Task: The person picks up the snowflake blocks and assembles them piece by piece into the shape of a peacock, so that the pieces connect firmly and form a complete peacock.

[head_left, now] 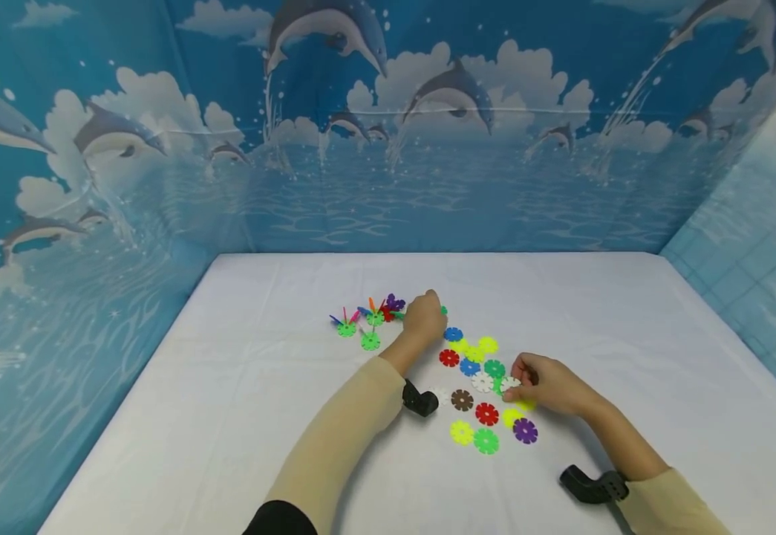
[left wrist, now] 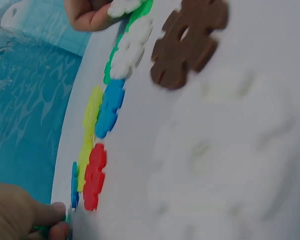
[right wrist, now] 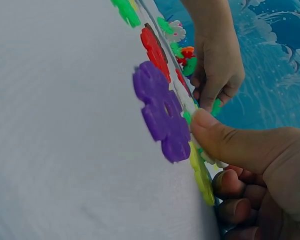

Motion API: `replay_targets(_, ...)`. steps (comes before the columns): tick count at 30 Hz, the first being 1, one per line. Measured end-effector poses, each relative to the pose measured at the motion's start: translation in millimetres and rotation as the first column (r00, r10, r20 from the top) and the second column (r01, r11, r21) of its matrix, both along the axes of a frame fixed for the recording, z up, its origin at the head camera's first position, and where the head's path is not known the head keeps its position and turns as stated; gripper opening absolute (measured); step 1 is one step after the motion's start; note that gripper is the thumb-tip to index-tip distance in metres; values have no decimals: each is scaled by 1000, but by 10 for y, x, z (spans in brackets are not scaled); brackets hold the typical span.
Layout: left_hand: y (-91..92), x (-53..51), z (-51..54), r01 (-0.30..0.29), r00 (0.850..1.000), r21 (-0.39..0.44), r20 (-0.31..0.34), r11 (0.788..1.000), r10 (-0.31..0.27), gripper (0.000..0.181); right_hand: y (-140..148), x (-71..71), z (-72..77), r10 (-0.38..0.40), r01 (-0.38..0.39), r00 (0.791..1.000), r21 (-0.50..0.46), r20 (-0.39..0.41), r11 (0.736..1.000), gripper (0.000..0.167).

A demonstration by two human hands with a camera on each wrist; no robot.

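Note:
At the far side of the loose discs, my left hand (head_left: 425, 318) pinches a green disc (head_left: 444, 310); in the left wrist view that hand (left wrist: 22, 215) shows at the lower left, its fingers covering most of the disc. My right hand (head_left: 551, 383) holds a white disc (head_left: 509, 383) between thumb and fingers, over the right edge of the group. Under and beside it lie a white disc (head_left: 482, 382), a green disc (head_left: 494, 368) and a yellow one partly hidden. A purple disc (right wrist: 162, 112) lies near my right thumb in the right wrist view.
Left of my left hand stand small joined pieces with green bases (head_left: 347, 329) and upright coloured parts. Brown (head_left: 462, 400), red (head_left: 486, 414), yellow (head_left: 462, 432) and green (head_left: 486, 441) discs lie nearer on the white table (head_left: 227, 416). A dolphin-print curtain (head_left: 428, 186) hangs behind.

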State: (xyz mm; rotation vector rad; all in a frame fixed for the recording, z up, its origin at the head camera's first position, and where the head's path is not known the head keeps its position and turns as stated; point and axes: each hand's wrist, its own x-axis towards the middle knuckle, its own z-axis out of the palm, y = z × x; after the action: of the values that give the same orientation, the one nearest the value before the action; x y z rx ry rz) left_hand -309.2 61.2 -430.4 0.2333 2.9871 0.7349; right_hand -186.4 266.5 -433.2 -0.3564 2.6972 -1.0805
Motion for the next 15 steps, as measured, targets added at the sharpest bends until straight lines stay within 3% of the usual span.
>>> replay_targets(4,-102,147,-30,62,998,189,-16,980,-60,21,-16,-7,-10,-23,23,1000,-4,7,1000,32)
replay_targets(8,-279,333,-72,171,985,376,-51,911,-164,12,-38,-16,-15,-30,30,1000,-4,-6,1000,29)
replay_targets(11,-430,473,-100,252,966,445,-62,860,-251,11,-81,-25,-16,-39,39,999,-16,-22,999,28)
replay_targets(15,-598,639,-128,282,952,479,-32,831,-304,11,-192,-35,7,-40,38,999,-73,-25,997,28)
